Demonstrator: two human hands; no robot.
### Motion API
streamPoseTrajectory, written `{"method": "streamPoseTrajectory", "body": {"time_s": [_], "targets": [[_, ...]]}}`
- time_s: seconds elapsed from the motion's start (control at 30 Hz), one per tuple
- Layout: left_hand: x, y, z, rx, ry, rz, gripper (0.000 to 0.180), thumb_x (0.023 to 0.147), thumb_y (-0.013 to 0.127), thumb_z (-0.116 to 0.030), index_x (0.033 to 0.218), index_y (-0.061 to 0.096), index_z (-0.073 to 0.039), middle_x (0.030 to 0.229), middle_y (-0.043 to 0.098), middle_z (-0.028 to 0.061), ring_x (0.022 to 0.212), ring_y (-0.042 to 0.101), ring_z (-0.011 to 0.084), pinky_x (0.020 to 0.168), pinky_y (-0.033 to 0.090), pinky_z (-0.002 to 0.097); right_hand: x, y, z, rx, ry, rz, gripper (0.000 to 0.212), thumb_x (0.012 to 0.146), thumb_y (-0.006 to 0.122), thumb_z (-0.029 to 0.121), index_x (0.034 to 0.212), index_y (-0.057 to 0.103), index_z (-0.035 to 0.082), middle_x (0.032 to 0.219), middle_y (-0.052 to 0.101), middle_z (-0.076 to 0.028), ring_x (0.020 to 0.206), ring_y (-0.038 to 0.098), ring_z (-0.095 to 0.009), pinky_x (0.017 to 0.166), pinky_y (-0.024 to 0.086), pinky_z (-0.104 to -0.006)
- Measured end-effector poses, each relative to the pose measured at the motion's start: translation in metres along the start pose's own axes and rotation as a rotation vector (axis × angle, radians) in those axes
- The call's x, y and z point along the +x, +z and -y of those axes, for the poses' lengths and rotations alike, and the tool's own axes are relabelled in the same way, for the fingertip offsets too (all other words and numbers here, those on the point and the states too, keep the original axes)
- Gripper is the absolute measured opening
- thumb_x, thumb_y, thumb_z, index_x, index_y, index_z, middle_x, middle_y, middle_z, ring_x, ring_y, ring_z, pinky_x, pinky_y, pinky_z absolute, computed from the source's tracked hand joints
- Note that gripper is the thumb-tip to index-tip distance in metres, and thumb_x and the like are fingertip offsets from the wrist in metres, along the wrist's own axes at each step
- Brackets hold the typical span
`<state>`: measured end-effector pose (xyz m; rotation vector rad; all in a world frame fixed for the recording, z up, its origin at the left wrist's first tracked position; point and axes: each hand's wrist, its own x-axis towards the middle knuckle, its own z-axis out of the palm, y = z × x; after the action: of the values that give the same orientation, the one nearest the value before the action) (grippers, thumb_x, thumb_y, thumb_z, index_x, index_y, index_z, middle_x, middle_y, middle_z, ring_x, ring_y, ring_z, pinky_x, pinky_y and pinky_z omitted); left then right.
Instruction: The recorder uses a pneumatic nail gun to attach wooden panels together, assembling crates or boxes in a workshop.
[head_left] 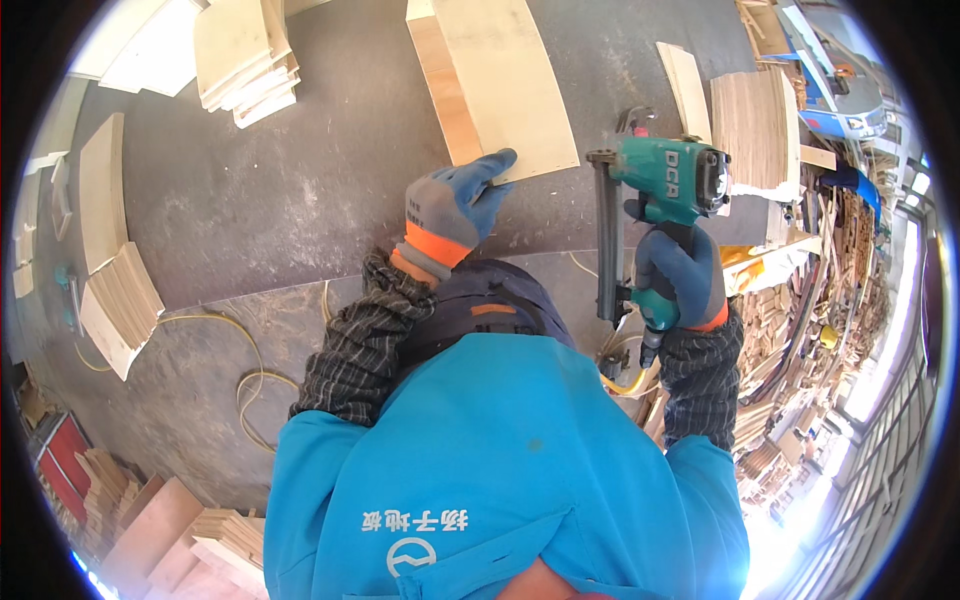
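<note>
My right hand (684,270), in a grey-blue glove with an orange cuff, is wrapped round the handle of a green air nail gun (660,180). The gun's long dark magazine runs along its left side. My left hand (458,203), gloved the same way, is closed at the near end of a pale plywood panel (515,85); its fingertips lie against the panel's near edge. Along the panel's left side shows a narrower, browner wooden strip (443,90). The gun is held to the right of the panel, apart from it.
The pieces lie on a dark worktable (330,130). A stack of wooden boards (750,135) stands at right, and another stack (240,50) at far left. More boards (122,300) are at the left edge. A yellow air hose (262,375) loops over the floor. Scrap wood (780,350) piles up at right.
</note>
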<state>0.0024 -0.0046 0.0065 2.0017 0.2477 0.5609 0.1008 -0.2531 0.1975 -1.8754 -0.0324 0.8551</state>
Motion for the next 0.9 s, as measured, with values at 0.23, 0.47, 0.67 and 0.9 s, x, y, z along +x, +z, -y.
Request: {"method": "streamPoseTrajectory", "body": {"time_s": [0.23, 0.47, 0.67, 0.9], "targets": [[0.003, -0.024, -0.005, -0.142, -0.157, 0.173, 0.047, 0.090, 0.088, -0.025, 0.135, 0.078, -0.015, 0.114, 0.082, 0.0123, 0.095, 0.079, 0.0257, 0.084, 0.062, 0.0373, 0.052, -0.041, -0.091, -0.355, -0.115, -0.301, 0.029, 0.094, 0.072, 0.026, 0.107, 0.073, -0.001, 0.077, 0.071, -0.005, 0.068, 0.064, -0.013, 0.064, 0.053, -0.0333], [0.001, -0.039, -0.004, -0.274, -0.380, 0.004, 0.077, 0.096, 0.086, -0.030, 0.160, 0.053, -0.003, 0.131, 0.077, 0.0196, 0.113, 0.074, 0.0233, 0.100, 0.060, 0.0380, 0.109, -0.045, -0.177, -0.883, -0.043, -0.408, 0.038, 0.093, 0.072, 0.033, 0.123, 0.075, 0.009, 0.102, 0.079, -0.024, 0.098, 0.078, -0.043, 0.088, 0.059, -0.0525], [0.047, -0.021, -0.005, -0.495, -0.600, 0.119, 0.067, 0.101, 0.081, -0.026, 0.154, 0.055, 0.006, 0.127, 0.077, 0.0185, 0.112, 0.074, 0.0208, 0.098, 0.059, 0.0344, 0.152, -0.052, -0.221, -1.102, -0.039, -0.366, 0.063, 0.094, 0.072, 0.031, 0.152, 0.054, 0.011, 0.103, 0.079, -0.024, 0.098, 0.075, -0.047, 0.085, 0.059, -0.0561], [0.060, -0.001, 0.009, -0.822, -0.740, 0.012, 0.053, 0.106, 0.073, -0.022, 0.148, 0.060, 0.006, 0.129, 0.076, 0.0149, 0.109, 0.075, 0.0218, 0.098, 0.060, 0.0329, 0.173, -0.044, -0.235, -1.086, -0.005, -0.343, 0.073, 0.095, 0.077, 0.035, 0.154, 0.048, 0.005, 0.114, 0.077, -0.028, 0.100, 0.075, -0.048, 0.084, 0.060, -0.0552]]}}
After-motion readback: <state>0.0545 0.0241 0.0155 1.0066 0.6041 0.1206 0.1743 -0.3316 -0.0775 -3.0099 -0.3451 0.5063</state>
